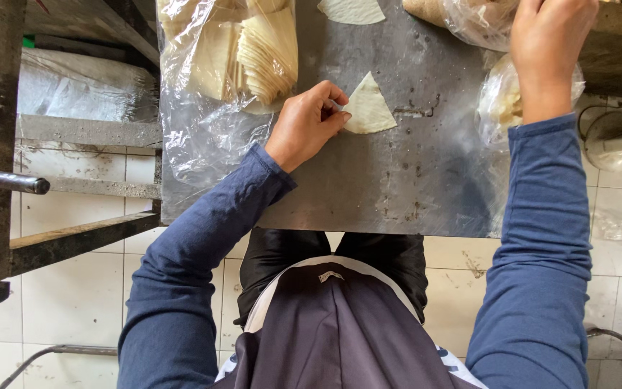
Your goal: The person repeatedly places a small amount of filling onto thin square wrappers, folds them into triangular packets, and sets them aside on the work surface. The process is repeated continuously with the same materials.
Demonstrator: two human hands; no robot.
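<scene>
My left hand point(307, 122) pinches the left edge of a pale triangular dough sheet point(370, 109) that lies flat on the grey metal tabletop point(397, 180). A fanned stack of the same pale sheets point(268, 47) sits just above that hand on clear plastic wrap. My right hand point(548, 39) reaches to the table's far right corner, its fingers in a clear plastic bag point(476, 21); what they hold is hidden. Both arms wear blue sleeves.
Another pale sheet point(352, 10) lies at the table's far edge. A second clear bag with pale pieces point(502, 101) sits below my right hand. Loose plastic wrap point(196, 137) covers the table's left side. Metal bars point(8, 180) and a white tiled floor lie to the left.
</scene>
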